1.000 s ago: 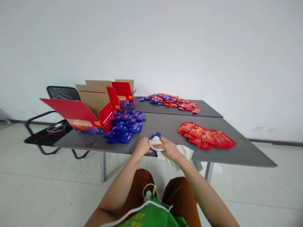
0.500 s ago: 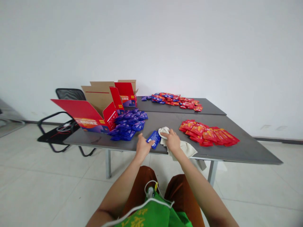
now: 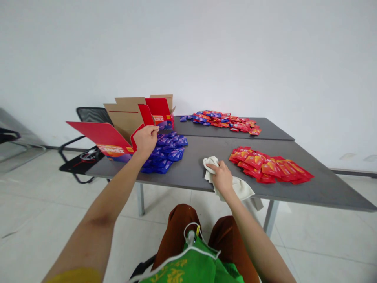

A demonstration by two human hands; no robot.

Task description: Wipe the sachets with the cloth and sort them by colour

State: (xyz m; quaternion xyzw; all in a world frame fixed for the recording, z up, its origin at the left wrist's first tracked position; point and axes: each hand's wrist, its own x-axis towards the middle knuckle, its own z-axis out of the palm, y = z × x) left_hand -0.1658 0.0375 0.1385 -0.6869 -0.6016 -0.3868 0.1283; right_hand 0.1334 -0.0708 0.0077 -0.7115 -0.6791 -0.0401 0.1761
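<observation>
My left hand [image 3: 145, 140] is raised at the open red box [image 3: 113, 139], over the back left of a pile of blue sachets [image 3: 167, 153]. Its fingers are pinched together, and whatever they hold is hidden or too small to make out. On the near part of the table, my right hand [image 3: 222, 176] grips a crumpled white cloth [image 3: 243, 189]. The cloth's lower end drapes over the front edge. To the right of that hand lies an overlapping pile of red sachets [image 3: 271, 165].
Another red box [image 3: 160, 114] stands open farther back on the grey table [image 3: 203, 147]. Mixed red and blue sachets [image 3: 224, 120] are heaped on the rear table. A black chair [image 3: 93, 115] stands behind the boxes at left, with a cable on its seat.
My left hand has left the blue sachet's spot beside the cloth and moved up and left to the box. That sachet no longer lies there. My right hand stays on the cloth.
</observation>
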